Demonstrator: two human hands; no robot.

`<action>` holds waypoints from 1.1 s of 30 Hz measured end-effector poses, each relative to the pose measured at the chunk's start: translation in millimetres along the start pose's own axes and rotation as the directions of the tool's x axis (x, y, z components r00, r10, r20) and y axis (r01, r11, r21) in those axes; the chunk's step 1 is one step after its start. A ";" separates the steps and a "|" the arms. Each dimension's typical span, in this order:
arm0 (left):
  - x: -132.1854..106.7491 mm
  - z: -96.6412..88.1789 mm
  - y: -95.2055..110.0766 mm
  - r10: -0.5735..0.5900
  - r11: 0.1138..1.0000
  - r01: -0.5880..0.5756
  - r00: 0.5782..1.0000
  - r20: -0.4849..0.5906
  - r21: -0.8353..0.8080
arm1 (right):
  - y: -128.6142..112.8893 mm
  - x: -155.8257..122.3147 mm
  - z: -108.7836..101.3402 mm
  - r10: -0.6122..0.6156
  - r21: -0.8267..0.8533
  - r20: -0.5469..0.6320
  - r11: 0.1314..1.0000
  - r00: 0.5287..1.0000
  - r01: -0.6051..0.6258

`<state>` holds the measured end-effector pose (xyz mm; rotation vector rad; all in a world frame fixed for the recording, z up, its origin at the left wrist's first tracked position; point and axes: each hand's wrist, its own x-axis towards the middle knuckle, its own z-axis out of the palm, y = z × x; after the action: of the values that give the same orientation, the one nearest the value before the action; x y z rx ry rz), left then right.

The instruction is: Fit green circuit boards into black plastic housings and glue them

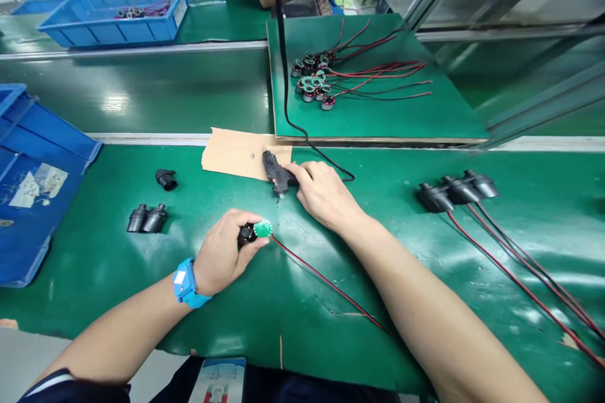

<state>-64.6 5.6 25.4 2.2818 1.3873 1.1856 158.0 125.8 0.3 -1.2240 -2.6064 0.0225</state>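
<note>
Head view: two hands at work on a green bench mat.

The left hand point(222, 252) pinched a small black part with a green round board point(263, 228) at its fingertips. Just beyond that board, the right hand point(324, 192) closed on a black glue gun point(276, 175) lying on cardboard point(231, 152). Finished wired parts point(456, 189) sat well right of the board.

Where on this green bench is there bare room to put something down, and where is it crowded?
Bare mat lies between the left hand and the two black housings, and between the right hand and the three wired housings. The raised board is free along its near edge. It is crowded around the wired coils and the glue gun on the cardboard.
</note>
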 end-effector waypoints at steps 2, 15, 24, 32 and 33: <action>1.3 -0.8 -3.2 -0.007 0.999 0.008 1.000 -0.010 0.033 | -2.1 -7.8 -8.6 -0.016 0.012 -0.028 1.000 0.999 0.017; 0.5 0.6 -1.8 0.135 0.981 -0.121 0.988 -0.081 0.154 | -43.0 -78.9 -66.5 0.300 0.376 -0.382 0.915 0.874 -0.150; 2.5 -2.8 2.7 0.205 0.962 -0.197 0.978 -0.026 0.188 | -48.5 -76.4 -67.6 0.218 0.286 -0.352 0.951 0.910 -0.117; 2.1 -2.7 3.3 0.205 0.960 -0.197 0.979 -0.020 0.197 | -44.1 -78.5 -62.3 0.147 0.284 -0.385 0.958 0.911 -0.035; 2.0 -2.9 3.5 0.201 0.961 -0.194 0.979 -0.017 0.197 | -43.3 -79.1 -61.1 0.147 0.287 -0.396 0.957 0.906 -0.029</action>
<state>-64.0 4.8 30.3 2.6001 1.3688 1.2008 188.4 32.0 46.6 -1.1052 -2.0981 0.1250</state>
